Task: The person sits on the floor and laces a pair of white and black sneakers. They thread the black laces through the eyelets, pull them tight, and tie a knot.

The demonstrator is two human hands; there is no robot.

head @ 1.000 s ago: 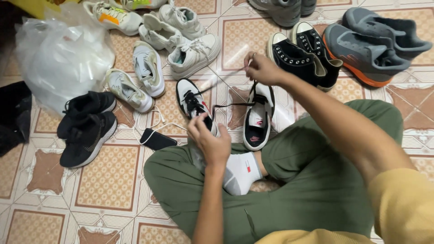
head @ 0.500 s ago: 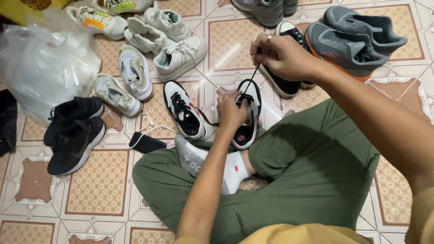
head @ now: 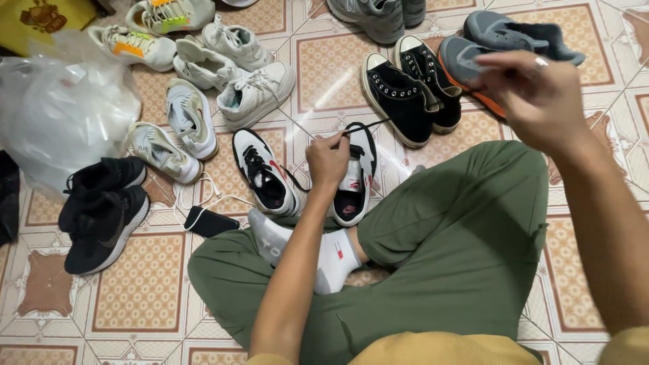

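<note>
Head view is showing a white and black sneaker lying on the tiled floor just in front of the crossed green-trousered legs, its twin just beside it. The left hand is pressing closed on the sneaker's upper, while the right hand is pinching a black lace and drawing it taut up and away, well apart from the left. If the pull is running too hard or off-line, the lace could be slipping out of an eyelet, or the shoe twisting under the holding hand. Other pairs are lying around: black canvas shoes, grey trainers, white ones. A translucent plastic bag is bulging at the left; I cannot tell what is filling it.
</note>
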